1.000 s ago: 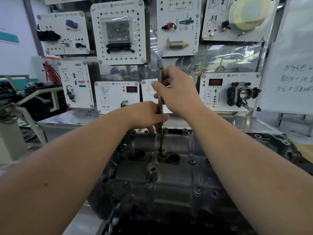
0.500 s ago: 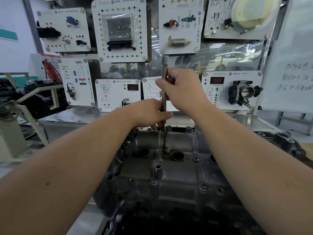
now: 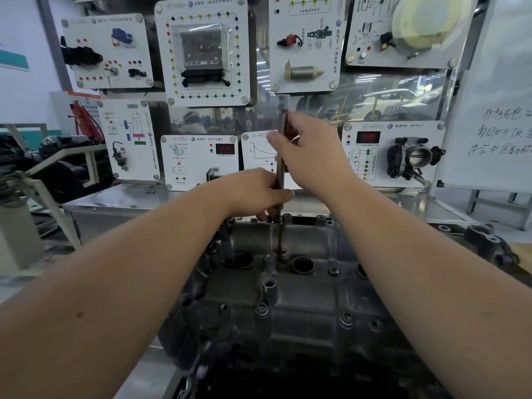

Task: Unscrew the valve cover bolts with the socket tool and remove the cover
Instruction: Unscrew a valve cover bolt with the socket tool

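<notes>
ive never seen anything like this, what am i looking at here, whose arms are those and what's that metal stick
The camera sits on a person's head, looking forward and down, so the two bare arms are their own. The long thin metal socket tool stands upright on a bolt in the grey cast-metal valve cover, which lies on a steel workbench. The left hand grips the tool low down; the right hand holds it higher up. Other bolts still sit in the cover. Behind, white teaching panels carry car parts, and a whiteboard with handwriting stands on the right.
</notes>
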A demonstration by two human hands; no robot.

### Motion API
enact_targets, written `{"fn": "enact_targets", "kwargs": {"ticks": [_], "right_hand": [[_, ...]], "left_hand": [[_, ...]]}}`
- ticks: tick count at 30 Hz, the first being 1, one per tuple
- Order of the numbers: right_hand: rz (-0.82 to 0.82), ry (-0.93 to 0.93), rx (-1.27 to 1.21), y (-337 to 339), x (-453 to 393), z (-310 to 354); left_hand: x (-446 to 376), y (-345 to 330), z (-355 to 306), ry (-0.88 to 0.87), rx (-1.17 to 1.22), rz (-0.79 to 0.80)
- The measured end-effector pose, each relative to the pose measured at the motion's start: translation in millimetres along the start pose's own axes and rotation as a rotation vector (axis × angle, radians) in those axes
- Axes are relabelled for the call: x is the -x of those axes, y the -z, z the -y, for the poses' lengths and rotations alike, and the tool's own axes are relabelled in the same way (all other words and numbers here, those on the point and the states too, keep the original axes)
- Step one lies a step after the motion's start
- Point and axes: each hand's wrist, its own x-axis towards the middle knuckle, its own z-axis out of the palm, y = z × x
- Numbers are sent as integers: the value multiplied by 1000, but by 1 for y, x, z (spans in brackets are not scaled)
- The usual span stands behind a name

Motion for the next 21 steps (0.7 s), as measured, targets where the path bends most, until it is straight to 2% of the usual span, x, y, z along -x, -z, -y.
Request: {"fn": "enact_targets", "kwargs": {"ticks": [3,9,14,21], "right_hand": [[69,-43,-71,3,-1,-1],[102,-17,-143,0,2,3],[54,12,0,1,3,2],[104,-44,-80,2,1,1]], "left_hand": [[1,0,0,-12,130,-24],[2,2,3,-36,29,-24],[2,1,2,-22,39,-33],[4,2,0,-12,66,-4]]}}
